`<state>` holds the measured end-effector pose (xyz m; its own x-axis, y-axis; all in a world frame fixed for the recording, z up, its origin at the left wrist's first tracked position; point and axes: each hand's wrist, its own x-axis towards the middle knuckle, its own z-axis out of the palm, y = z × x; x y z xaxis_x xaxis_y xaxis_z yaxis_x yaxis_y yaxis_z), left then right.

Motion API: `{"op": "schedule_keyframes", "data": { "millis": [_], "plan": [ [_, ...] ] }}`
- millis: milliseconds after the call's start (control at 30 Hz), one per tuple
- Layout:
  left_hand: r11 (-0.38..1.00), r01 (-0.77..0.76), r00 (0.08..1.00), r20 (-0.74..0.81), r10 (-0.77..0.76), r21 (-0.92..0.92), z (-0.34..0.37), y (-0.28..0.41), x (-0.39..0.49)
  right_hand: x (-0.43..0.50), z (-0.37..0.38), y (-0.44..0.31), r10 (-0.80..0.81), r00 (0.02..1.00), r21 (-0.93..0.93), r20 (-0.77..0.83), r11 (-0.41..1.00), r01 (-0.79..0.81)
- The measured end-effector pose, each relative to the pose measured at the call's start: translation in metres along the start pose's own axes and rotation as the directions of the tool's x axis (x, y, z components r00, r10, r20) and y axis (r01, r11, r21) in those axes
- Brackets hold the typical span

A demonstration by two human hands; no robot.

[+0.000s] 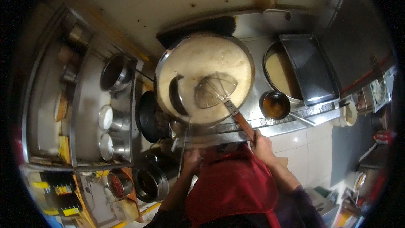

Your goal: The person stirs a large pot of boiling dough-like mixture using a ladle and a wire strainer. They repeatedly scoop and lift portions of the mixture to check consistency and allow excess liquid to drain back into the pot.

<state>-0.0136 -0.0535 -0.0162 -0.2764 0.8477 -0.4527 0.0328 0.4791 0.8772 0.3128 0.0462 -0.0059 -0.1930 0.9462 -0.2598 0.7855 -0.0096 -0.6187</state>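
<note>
A large wok [252, 69] holds pale, foamy liquid. My right hand [262, 145] grips the wooden handle of a wire-mesh skimmer [218, 90], whose basket rests at the liquid's surface. Left of it, a metal ladle [177, 95] sits partly in the foam, its thin handle running down towards me. My left hand [192, 157] is beside the lower part of that handle, in front of the red apron [231, 183]; blur and shadow hide its fingers, so its grip cannot be made out.
Right of the wok, a dark rectangular tray [313, 69] partly covers a round pot [269, 72] of pale liquid. A small ladle [275, 105] of brown liquid lies nearby. At left are a black wok [148, 117], steel pots [125, 79] and a shelf. A stockpot [163, 185] stands lower left.
</note>
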Motion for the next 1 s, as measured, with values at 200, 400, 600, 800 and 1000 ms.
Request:
{"op": "schedule_keyframes", "data": {
  "millis": [200, 400, 600, 800, 1000],
  "plan": [
    [0.941, -0.017, 0.998, 0.057, 0.039, -0.339, -0.018, -0.049, 0.017, 0.002, -0.026, -0.021, -0.059, 0.991, 0.28, -0.118, 0.956, 0.09],
    [0.99, -0.047, 0.998, -0.046, 0.042, -0.129, -0.043, -0.097, 0.047, -0.013, -0.057, -0.077, 0.117, 0.993, 0.602, 0.009, 0.793, -0.099],
    [0.983, 0.086, 0.987, -0.15, -0.062, 0.163, -0.036, -0.036, 0.027, 0.003, -0.076, -0.109, 0.213, 0.977, 0.657, -0.014, 0.738, -0.152],
    [0.961, 0.011, 0.989, -0.147, 0.031, 0.275, -0.036, -0.021, 0.02, 0.011, -0.07, -0.111, 0.239, 0.965, 0.68, -0.103, 0.725, -0.107],
    [0.938, -0.006, 0.992, -0.118, 0.05, 0.346, -0.037, -0.001, 0.009, 0.005, -0.061, -0.114, 0.329, 0.941, 0.834, 0.079, 0.496, -0.243]
  ]
}}
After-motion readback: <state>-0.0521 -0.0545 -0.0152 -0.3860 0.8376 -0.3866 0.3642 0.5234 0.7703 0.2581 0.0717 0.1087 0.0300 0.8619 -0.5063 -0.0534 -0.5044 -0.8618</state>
